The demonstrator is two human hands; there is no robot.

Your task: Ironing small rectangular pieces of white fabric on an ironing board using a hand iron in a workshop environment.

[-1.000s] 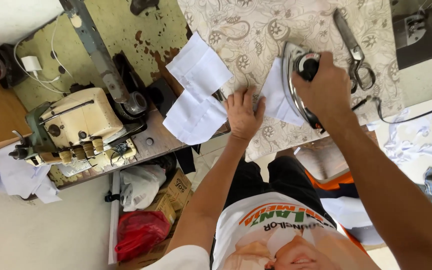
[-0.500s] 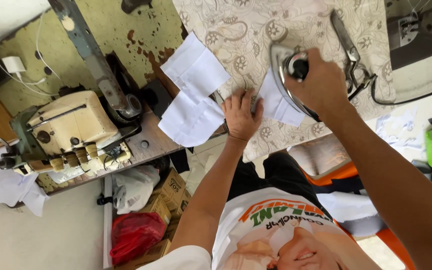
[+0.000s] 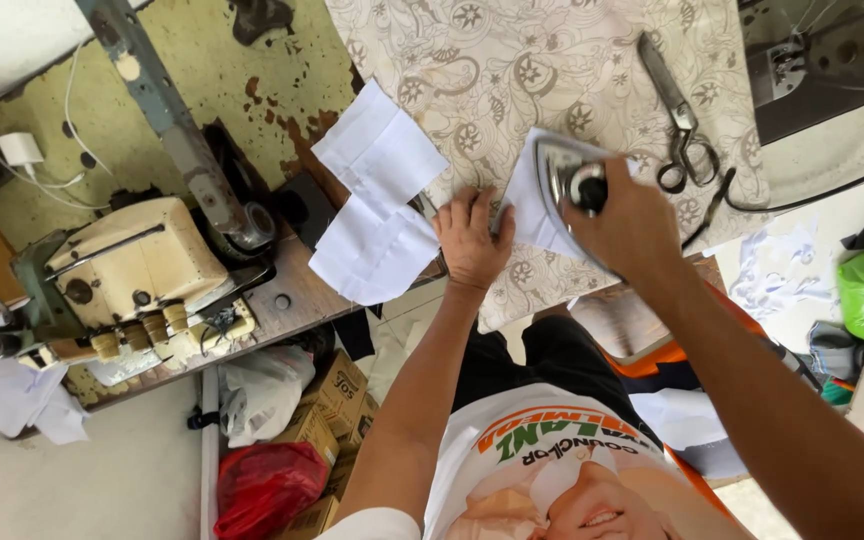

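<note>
**Pressing a white fabric piece on a patterned board cover**

The right hand (image 3: 624,225), right of centre in the frame, is closed around the black handle of a metal-soled clothes iron (image 3: 564,190), which rests on a small white cut fabric piece (image 3: 527,205). The left hand (image 3: 472,238), just left of the iron, lies flat with fingers spread and holds nothing; its fingertips press the near edge of the same piece against the beige floral-patterned pressing cloth (image 3: 512,70) filling the upper centre. The iron covers most of the piece, so how much of it is smooth cannot be told; judged from this, pressing of this piece is under way rather than finished.

Left of the left hand, a loose stack of white rectangular fabric pieces (image 3: 377,205) overhangs the cloth's edge; whether these are pressed or waiting cannot be told. Steel scissors with dark handles (image 3: 680,125) lie untouched at upper right, beside a black power cord (image 3: 812,195). At the left edge stands a cream overlock sewing machine (image 3: 127,285) on a worn wooden table (image 3: 297,300).
</note>
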